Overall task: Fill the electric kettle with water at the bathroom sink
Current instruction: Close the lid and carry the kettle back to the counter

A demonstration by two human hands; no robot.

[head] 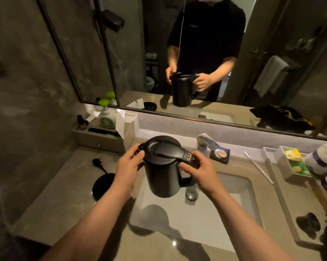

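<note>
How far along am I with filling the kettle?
Done: the kettle is off its base and held above the sink. In hand: left hand at the lid, right hand on the handle. Left: lid looks closed, faucet not visibly running.

tap: partly behind kettle | rolled towels: cut off at right edge | handle label: too small to read

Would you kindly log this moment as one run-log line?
kettle: held above sink, lid shut | left hand: near spout | right hand: on handle | faucet: no water visible
</note>
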